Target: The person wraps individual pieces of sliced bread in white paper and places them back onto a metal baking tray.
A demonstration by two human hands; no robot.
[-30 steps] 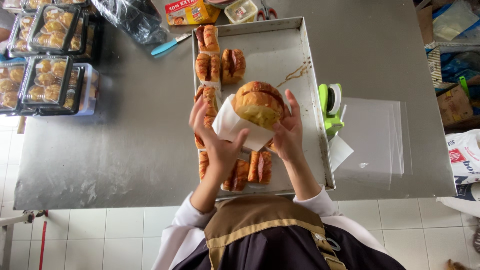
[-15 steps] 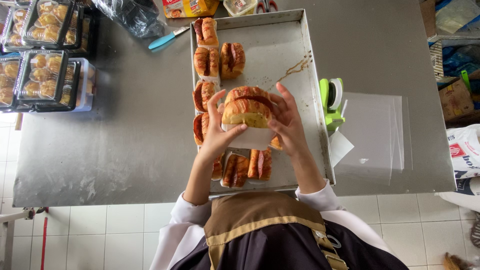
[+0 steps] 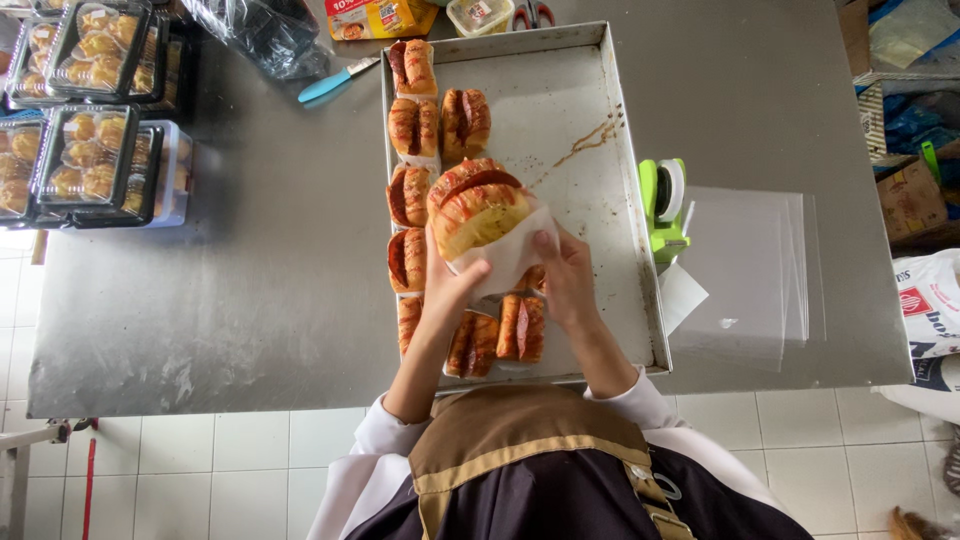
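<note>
Nine filled buns (image 3: 413,126), one tray (image 3: 600,120), one tape dispenser (image 3: 664,205).

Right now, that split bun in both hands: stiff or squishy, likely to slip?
Probably soft: the split bun looks puffy and glossy, so a hard squeeze would likely dent it. Likely light for its size. The white paper liner between it and the left hand and right hand may slide, so slipping seems possible.
</note>
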